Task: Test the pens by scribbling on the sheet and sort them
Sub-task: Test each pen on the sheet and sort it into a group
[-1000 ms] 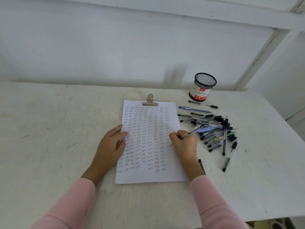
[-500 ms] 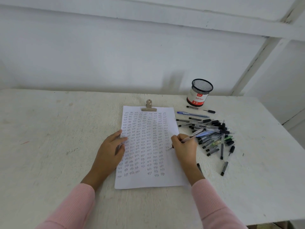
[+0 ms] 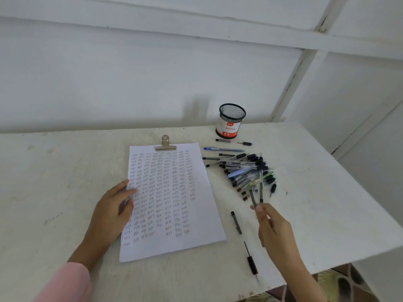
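- Head view, right hand (image 3: 272, 227): half a second ago it was at the right edge of the sheet (image 3: 172, 243), pen tip down on the paper. It has since swung right, off the sheet, and now hangs just near of the pen pile (image 3: 244, 171).
- Its fingertips (image 3: 259, 208) pinch a dark pen (image 3: 253, 198) by one end, and the barrel points far towards the pile. The other fingers are loosely curled. The picture is smeared by motion, so I cannot tell whether the pen touches the pile.
- Left hand (image 3: 113, 205): unchanged, lying flat with fingers extended on the sheet's left edge, holding nothing and pinning the paper.
- The sheet stays under the clip (image 3: 165, 145), its columns of marks nearly full.
- Two loose pens lie right of the sheet: one (image 3: 236, 222) beside its edge and one (image 3: 251, 262) nearer the table's (image 3: 54, 171) near edge.
- The mesh cup (image 3: 231, 120) stands far of the pile.
- My reading: the scribble for this pen is over and it is now being sorted. Which group it belongs to is not clear.
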